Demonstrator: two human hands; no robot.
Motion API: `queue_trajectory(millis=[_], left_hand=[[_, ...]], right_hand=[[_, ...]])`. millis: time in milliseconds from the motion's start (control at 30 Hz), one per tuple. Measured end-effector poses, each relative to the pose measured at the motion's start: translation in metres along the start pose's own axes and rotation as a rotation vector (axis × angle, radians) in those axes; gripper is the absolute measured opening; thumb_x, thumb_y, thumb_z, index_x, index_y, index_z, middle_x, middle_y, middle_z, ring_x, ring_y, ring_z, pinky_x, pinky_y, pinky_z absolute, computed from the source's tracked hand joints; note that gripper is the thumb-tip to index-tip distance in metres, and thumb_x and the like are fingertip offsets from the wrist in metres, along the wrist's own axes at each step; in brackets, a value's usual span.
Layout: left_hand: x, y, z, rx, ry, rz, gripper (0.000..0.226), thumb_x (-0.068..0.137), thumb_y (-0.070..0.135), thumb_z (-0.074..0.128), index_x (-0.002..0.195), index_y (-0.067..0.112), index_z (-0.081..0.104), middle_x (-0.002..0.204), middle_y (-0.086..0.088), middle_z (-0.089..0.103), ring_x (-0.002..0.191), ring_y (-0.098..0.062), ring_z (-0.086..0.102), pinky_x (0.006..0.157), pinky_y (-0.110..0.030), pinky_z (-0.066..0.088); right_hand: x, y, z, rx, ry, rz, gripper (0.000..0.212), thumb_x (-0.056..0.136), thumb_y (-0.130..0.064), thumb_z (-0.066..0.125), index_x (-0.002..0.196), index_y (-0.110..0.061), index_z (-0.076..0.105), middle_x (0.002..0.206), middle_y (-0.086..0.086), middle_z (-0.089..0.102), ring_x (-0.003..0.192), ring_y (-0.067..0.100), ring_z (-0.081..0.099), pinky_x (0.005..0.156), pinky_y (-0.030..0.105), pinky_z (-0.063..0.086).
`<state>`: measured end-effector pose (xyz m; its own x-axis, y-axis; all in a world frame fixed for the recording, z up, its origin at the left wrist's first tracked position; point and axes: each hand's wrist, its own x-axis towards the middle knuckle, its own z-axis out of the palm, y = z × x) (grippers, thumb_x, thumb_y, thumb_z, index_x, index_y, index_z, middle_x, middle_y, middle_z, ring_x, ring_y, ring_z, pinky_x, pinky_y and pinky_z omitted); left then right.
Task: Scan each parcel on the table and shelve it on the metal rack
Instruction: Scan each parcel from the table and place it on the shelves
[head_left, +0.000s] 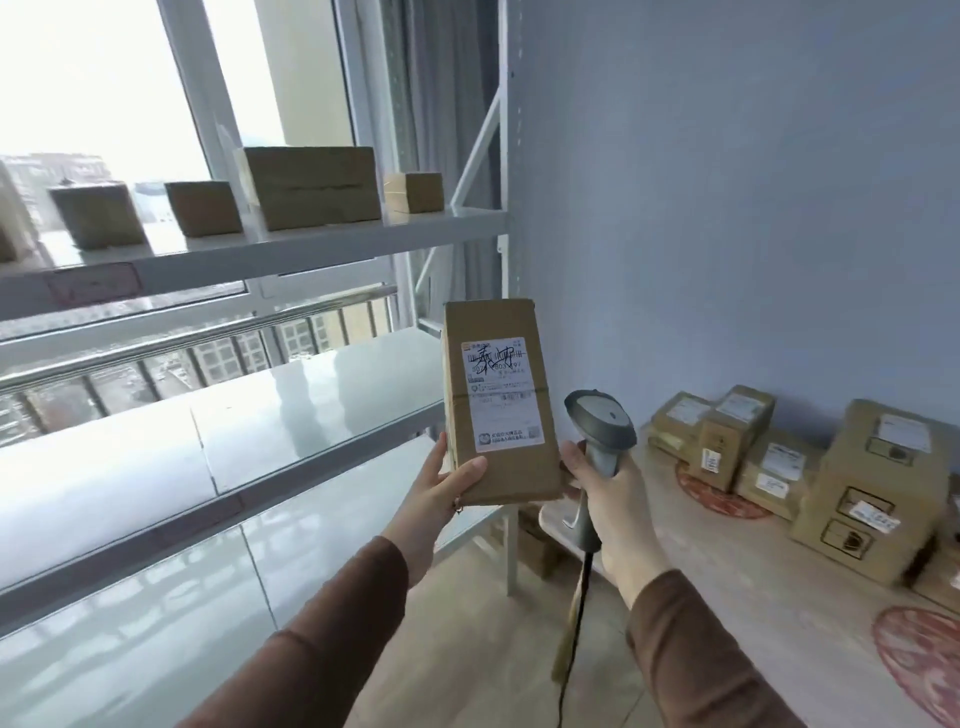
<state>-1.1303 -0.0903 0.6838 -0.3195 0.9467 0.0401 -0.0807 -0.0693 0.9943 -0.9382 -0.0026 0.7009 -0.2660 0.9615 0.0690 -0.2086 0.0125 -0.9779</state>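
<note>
The risk starts at the left: the left hand (441, 493) grips the held parcel (498, 400) only by its bottom corner, thumb across the front face, fingers hidden behind. The parcel stands tall and upright in the air off the right end of the metal rack (311, 234), so its weight sits well above the grip; a quick swing toward a shelf could tip it out of the hand, I judge. The middle shelf (311, 384) looks glossy and bare near its right end, so a box set down on a narrow end could slide or topple (laying it flat seems safer).

The parcel is a brown cardboard box, taped around the middle, with a white shipping label (504, 395) facing the camera; dark scribbles cross the barcode zone, which could spoil a read.

Just beside it, the right hand (608, 493) is wrapped around the grip of a grey barcode scanner (600, 421), whose cable (576, 623) hangs down and could snag on the counter (727, 571) edge. More parcels (779, 457) wait along the counter's far edge against the wall.
</note>
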Motion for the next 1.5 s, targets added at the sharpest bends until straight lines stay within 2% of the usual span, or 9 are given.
queue_trajectory(millis=[200, 333, 567, 767, 900, 1033, 1267, 1400, 1500], left_hand=[[-0.037, 0.002, -0.094, 0.025, 0.256, -0.026, 0.077, 0.079, 0.061, 0.073, 0.150, 0.053, 0.042, 0.115, 0.022, 0.076, 0.100, 0.004, 0.071, 0.089, -0.022, 0.043], [-0.079, 0.003, -0.151, 0.020, 0.393, -0.019, 0.068, 0.082, 0.059, 0.070, 0.145, 0.050, 0.047, 0.113, 0.019, 0.077, 0.099, 0.004, 0.072, 0.087, -0.021, 0.044], [-0.173, 0.009, -0.262, -0.002, 0.568, -0.009, 0.070, 0.088, 0.054, 0.068, 0.152, 0.042, 0.043, 0.114, 0.020, 0.077, 0.102, 0.003, 0.072, 0.092, -0.023, 0.044], [-0.266, 0.010, -0.369, -0.041, 0.652, -0.038, 0.035, 0.102, 0.042, 0.059, 0.137, 0.042, 0.057, 0.117, 0.017, 0.076, 0.093, 0.004, 0.072, 0.077, -0.016, 0.054], [-0.318, 0.011, -0.427, -0.076, 0.704, -0.051, 0.032, 0.101, 0.042, 0.061, 0.133, 0.041, 0.061, 0.119, 0.017, 0.076, 0.097, 0.002, 0.073, 0.080, -0.018, 0.054], [-0.348, 0.013, -0.484, -0.120, 0.795, -0.036, 0.030, 0.100, 0.038, 0.064, 0.130, 0.038, 0.064, 0.113, 0.017, 0.077, 0.090, 0.003, 0.072, 0.085, -0.024, 0.050], [-0.359, 0.012, -0.582, -0.198, 0.972, -0.027, 0.052, 0.097, 0.039, 0.068, 0.143, 0.029, 0.048, 0.099, 0.013, 0.081, 0.080, -0.002, 0.076, 0.081, -0.029, 0.052], [-0.352, 0.021, -0.636, -0.211, 1.006, -0.017, 0.043, 0.097, 0.042, 0.067, 0.137, 0.030, 0.055, 0.107, 0.007, 0.081, 0.087, -0.011, 0.078, 0.072, -0.028, 0.057], [-0.351, 0.028, -0.672, -0.197, 1.030, -0.012, 0.032, 0.099, 0.041, 0.064, 0.129, 0.028, 0.063, 0.107, 0.004, 0.080, 0.083, -0.009, 0.078, 0.058, -0.019, 0.056]], right_hand=[[0.000, 0.040, 0.107, 0.069, -0.244, 0.128, 0.020, 0.075, -0.046, 0.083, 0.091, -0.037, 0.076, 0.096, -0.002, 0.081, 0.093, 0.023, 0.078, 0.075, 0.042, 0.064], [-0.024, 0.056, 0.171, 0.040, -0.388, 0.219, 0.017, 0.086, -0.038, 0.082, 0.075, -0.034, 0.069, 0.086, -0.004, 0.079, 0.079, 0.019, 0.079, 0.068, 0.039, 0.057], [-0.096, 0.071, 0.298, 0.026, -0.561, 0.238, 0.014, 0.094, -0.024, 0.075, 0.105, -0.018, 0.069, 0.090, -0.007, 0.080, 0.082, 0.014, 0.077, 0.050, 0.024, 0.054], [-0.183, 0.088, 0.412, -0.018, -0.696, 0.254, 0.010, 0.098, -0.026, 0.071, 0.107, -0.024, 0.069, 0.100, -0.004, 0.079, 0.097, 0.022, 0.075, 0.063, 0.031, 0.055], [-0.230, 0.105, 0.477, -0.008, -0.729, 0.272, 0.023, 0.098, -0.020, 0.070, 0.118, -0.009, 0.066, 0.115, 0.015, 0.074, 0.104, 0.029, 0.074, 0.072, 0.033, 0.061], [-0.260, 0.122, 0.540, -0.001, -0.765, 0.328, 0.016, 0.098, -0.022, 0.071, 0.107, -0.011, 0.064, 0.119, 0.020, 0.071, 0.109, 0.037, 0.072, 0.053, 0.024, 0.055], [-0.280, 0.152, 0.644, 0.019, -0.827, 0.326, 0.013, 0.097, -0.021, 0.072, 0.095, -0.014, 0.061, 0.098, 0.015, 0.069, 0.088, 0.029, 0.071, 0.055, 0.030, 0.055], [-0.275, 0.173, 0.704, 0.073, -0.842, 0.361, 0.010, 0.098, -0.016, 0.070, 0.102, -0.009, 0.065, 0.112, 0.028, 0.071, 0.102, 0.038, 0.073, 0.087, 0.048, 0.063], [-0.274, 0.184, 0.747, 0.084, -0.870, 0.388, 0.012, 0.099, -0.017, 0.069, 0.106, -0.009, 0.063, 0.107, 0.019, 0.068, 0.098, 0.029, 0.071, 0.078, 0.041, 0.062]])
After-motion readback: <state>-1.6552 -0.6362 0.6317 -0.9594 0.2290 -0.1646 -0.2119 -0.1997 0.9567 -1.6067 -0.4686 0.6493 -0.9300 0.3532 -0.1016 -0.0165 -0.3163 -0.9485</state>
